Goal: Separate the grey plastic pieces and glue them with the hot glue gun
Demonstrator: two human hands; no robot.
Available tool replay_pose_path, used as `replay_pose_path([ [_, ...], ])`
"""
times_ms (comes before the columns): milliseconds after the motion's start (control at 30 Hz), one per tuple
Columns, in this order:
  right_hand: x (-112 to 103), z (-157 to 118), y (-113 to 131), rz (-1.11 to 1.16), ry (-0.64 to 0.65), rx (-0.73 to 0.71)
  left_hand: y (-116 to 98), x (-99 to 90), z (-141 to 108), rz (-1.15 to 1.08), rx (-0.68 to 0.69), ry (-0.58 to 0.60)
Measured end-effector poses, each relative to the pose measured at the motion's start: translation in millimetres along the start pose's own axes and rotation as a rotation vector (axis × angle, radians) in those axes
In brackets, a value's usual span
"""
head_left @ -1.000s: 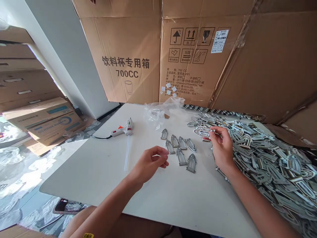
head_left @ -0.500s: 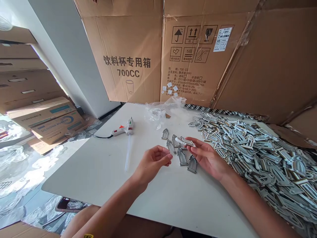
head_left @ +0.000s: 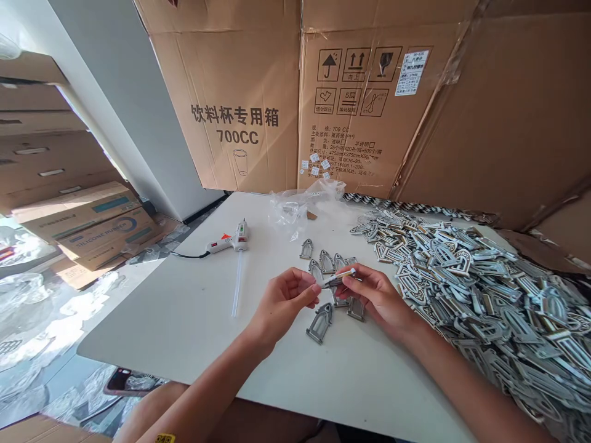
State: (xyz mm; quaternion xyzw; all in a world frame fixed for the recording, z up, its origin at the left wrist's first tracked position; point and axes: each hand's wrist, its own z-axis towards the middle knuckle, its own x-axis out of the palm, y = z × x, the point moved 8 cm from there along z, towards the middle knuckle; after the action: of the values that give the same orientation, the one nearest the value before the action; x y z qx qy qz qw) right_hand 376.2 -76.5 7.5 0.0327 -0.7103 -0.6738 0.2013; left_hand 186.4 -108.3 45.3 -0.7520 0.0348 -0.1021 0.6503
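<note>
Arched cutout (head_left: 340, 279) in right hand (head_left: 378, 301)

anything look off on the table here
One grey arched frame piece looks out of line: it lies tilted and apart, below the group of similar pieces on the white table, close to the left hand.

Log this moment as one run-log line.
right hand: holds arched metal frame | left hand: beside it | nearby: glue gun, frame heap
</note>
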Motion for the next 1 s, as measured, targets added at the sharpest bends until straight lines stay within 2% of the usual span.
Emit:
replay_pose_path([
  [100,-1.6,-0.7,0.1,-0.037,-0.042,0.005,1.9,-1.6,1.2,0.020,0.034,-0.031],
  [300,21.9,-6.8,-10.6,0.072,0.140,0.144,-5.0,-5.0,-1.7,0.188,0.220,-0.138],
  [400,28.1,-9.6,-13.4,0.114,0.154,0.176,-11.0,-4.1,-6.1,0.334,0.307,-0.182],
  [600,29.3,-10.3,-12.9,0.114,0.156,0.164,-15.2,-1.3,-9.3,0.449,0.352,-0.211],
  [800,26.9,-10.1,-10.6,0.102,0.124,0.135,-21.4,-8.1,-10.1,0.438,0.378,-0.273],
  [900,27.2,-10.2,-8.5,0.114,0.099,0.105,-29.5,-12.1,-14.8,0.506,0.451,-0.359],
  [1000,29.8,-10.8,-4.9,0.132,0.092,0.069,-41.3,-11.8,-24.7,0.645,0.601,-0.454],
])
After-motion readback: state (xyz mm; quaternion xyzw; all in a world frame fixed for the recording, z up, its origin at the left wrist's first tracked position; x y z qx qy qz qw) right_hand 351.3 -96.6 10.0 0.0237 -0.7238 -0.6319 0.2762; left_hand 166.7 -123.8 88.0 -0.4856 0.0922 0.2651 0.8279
